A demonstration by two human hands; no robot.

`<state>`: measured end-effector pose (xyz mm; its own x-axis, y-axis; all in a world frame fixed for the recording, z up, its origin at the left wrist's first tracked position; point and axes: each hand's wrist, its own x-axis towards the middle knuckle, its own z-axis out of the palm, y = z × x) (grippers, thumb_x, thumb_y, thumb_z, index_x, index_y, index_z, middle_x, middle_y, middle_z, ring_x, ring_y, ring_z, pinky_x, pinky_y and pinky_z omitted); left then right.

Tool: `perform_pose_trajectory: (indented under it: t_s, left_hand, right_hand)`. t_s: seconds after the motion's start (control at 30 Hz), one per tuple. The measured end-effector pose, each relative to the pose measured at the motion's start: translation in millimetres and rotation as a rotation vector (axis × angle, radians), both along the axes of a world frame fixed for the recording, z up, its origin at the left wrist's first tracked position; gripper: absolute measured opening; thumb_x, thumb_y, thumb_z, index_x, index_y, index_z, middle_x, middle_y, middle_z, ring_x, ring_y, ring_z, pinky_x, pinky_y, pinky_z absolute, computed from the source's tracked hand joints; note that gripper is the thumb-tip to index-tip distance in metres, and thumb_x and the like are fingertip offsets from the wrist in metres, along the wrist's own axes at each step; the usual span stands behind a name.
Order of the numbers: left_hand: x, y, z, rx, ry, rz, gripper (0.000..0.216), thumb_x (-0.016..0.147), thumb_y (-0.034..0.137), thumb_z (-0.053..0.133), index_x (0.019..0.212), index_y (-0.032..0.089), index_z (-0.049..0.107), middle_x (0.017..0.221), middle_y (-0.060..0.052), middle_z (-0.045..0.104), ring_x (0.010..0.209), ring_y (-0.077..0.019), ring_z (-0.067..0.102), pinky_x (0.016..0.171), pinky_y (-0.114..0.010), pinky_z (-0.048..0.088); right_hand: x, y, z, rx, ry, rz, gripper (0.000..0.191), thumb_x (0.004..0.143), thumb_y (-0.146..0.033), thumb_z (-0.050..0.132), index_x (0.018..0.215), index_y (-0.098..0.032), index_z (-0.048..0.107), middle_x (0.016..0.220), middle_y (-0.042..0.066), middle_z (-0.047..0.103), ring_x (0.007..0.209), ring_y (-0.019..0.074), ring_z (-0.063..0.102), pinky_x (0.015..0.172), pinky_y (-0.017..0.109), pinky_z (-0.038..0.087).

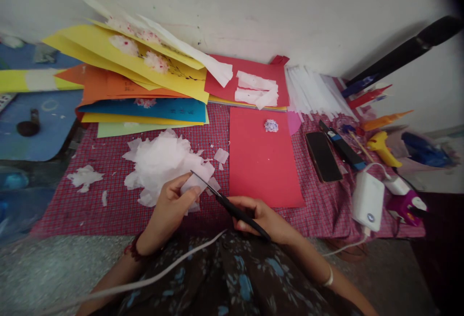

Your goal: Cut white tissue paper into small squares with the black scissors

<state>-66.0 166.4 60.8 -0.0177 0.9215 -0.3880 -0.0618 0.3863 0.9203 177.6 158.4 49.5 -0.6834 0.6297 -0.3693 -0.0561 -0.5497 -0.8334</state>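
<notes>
My left hand (174,207) pinches a small piece of thin white paper (190,188) between thumb and fingers. In my right hand (263,217) is a pair of black-handled scissors (228,205), its blades pointing left and lying across that paper. Just beyond the left hand spreads a heap of cut white paper pieces (159,159). A red sheet (264,166) lies flat past the right hand, with a small speckled white-and-purple crumpled ball (271,125) near its far edge.
Coloured sheets with paper blossoms (145,77) are stacked back left. White strips (257,89) rest on another red sheet. To the right are a phone (322,156), a utility knife (342,147), a power bank (368,200) and a yellow glue gun (384,149). A white cable (163,272) crosses my lap.
</notes>
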Motion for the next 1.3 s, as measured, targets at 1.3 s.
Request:
perform_pose_trajectory:
  t_s: [1.3]
  left_hand:
    - [-12.9, 9.3, 44.3, -0.126, 0.060, 0.124, 0.039, 0.079, 0.045, 0.075, 0.106, 0.017, 0.077, 0.048, 0.006, 0.050, 0.041, -0.0087, 0.038, 0.038, -0.018, 0.025]
  right_hand:
    - [35.0, 16.4, 31.8, 1.054, -0.817, 0.195, 0.064, 0.087, -0.013, 0.064, 0.148, -0.022, 0.051, 0.123, 0.014, 0.064, 0.116, 0.0290, 0.062, 0.099, 0.049, 0.053]
